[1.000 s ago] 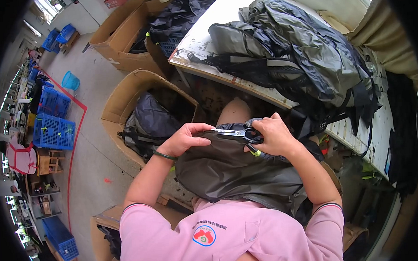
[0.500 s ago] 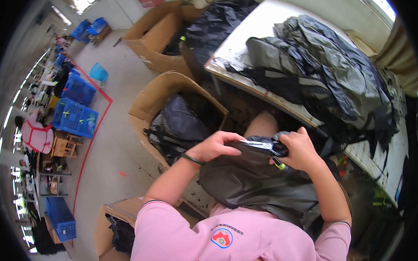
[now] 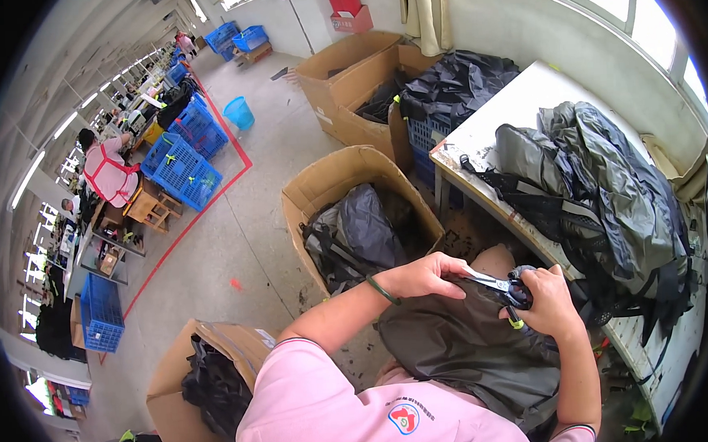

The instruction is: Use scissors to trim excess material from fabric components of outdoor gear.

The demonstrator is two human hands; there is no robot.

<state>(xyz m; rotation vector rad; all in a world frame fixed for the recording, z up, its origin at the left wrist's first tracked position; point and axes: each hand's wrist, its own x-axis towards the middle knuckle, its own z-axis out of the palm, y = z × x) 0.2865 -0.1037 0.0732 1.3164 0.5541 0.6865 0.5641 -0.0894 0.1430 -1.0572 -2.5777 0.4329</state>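
Note:
My right hand (image 3: 550, 301) grips a pair of scissors (image 3: 495, 283) by the dark handles. The blades point left, toward my left hand (image 3: 429, 278). Its thumb and fingers come together beside the blade tips; what lies between them, if anything, is too small to make out. Dark grey fabric (image 3: 470, 338) drapes across my lap below both hands. A small yellow-green piece (image 3: 515, 318) hangs just under my right hand.
A white table (image 3: 515, 103) at the right bears a heap of grey and black bags (image 3: 605, 186). An open carton (image 3: 305, 191) with bags stands ahead; another carton (image 3: 168, 395) is at lower left. Blue crates (image 3: 182, 172) and a seated person (image 3: 108, 170) are farther left.
My view has tilted up, so the scene sits lower and farther right. The scissor blades now show apart from the fabric, which lies lower between my hands.

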